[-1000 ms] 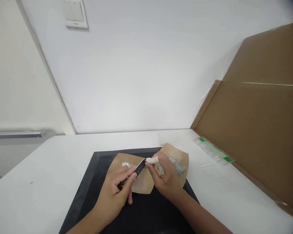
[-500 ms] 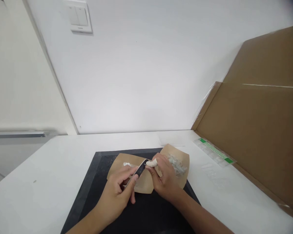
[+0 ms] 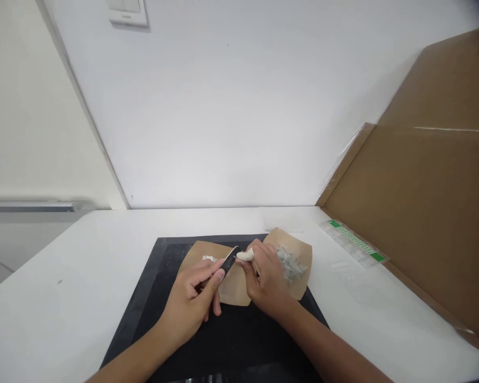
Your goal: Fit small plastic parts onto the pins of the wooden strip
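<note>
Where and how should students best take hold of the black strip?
Probably by its lower part, coming from the left, thumb on the flat face: the black strip is narrow and slants up to the right, where the right hand is close by its upper end. The left hand grips it that way.

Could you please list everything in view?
wall: one, white, behind
panel: one, cream, left
switch: one, white, top left
rail: one, grey, left
cardboard: count unclear, brown, right
table: one, white, centre
packet: one, clear and green, by cardboard
scraps: several, clear, table right
mat: one, black, on table
papers: two, tan, centre
pieces: many, grey, right paper
strip: one, black, centre
finger cover: one, white, by strip
forearms: two, bottom
left hand: one, holding strip
right hand: one, wearing cover
</note>
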The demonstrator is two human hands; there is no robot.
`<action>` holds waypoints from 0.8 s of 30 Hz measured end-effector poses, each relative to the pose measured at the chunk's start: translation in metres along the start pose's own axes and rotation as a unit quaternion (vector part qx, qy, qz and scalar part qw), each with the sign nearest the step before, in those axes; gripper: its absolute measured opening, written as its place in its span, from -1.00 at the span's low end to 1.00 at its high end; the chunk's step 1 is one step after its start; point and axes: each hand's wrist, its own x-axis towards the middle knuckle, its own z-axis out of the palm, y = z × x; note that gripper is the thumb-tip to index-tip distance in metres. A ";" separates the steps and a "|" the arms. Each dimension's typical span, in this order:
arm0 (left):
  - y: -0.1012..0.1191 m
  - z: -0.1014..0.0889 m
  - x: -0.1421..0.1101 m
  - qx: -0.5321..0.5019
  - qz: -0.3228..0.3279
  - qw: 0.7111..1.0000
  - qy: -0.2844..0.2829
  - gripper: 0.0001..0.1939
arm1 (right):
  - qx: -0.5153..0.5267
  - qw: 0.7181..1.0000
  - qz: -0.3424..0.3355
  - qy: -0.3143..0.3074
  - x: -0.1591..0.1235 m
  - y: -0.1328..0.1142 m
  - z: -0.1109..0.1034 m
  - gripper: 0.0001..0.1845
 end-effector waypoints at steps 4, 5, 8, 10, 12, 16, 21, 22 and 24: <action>0.000 -0.001 -0.002 0.018 0.012 1.000 -0.003 -0.51 | 0.012 0.999 -0.016 -0.031 0.002 0.000 -0.003 -0.78; 0.000 -0.002 -0.003 0.024 0.020 1.000 -0.003 -0.52 | 0.006 1.000 -0.011 -0.018 0.003 0.001 -0.003 -0.78; 0.002 -0.002 -0.004 0.047 0.045 0.998 -0.001 -0.56 | -0.004 1.000 0.013 0.012 0.006 0.004 -0.004 -0.75; 0.001 -0.002 -0.004 0.063 0.053 0.997 0.004 -0.58 | 0.005 1.000 0.009 -0.003 0.007 0.006 -0.005 -0.72; -0.001 -0.001 -0.004 0.065 0.051 0.997 0.007 -0.59 | 0.013 1.000 0.002 -0.019 0.007 0.008 -0.005 -0.71; -0.003 0.001 -0.004 0.060 0.051 0.997 0.012 -0.59 | 0.033 0.999 0.005 -0.022 0.004 0.008 -0.006 -0.74; 0.000 0.000 -0.002 0.086 0.074 0.993 0.022 -0.60 | 0.035 0.999 -0.012 -0.026 0.002 0.008 -0.007 -0.73; 0.000 -0.001 -0.002 0.092 0.078 0.993 0.021 -0.59 | 0.023 1.000 -0.007 -0.013 0.002 0.009 -0.007 -0.72; 0.000 -0.001 -0.002 0.099 0.081 0.991 0.023 -0.60 | 0.007 1.000 0.005 -0.001 0.002 0.009 -0.006 -0.71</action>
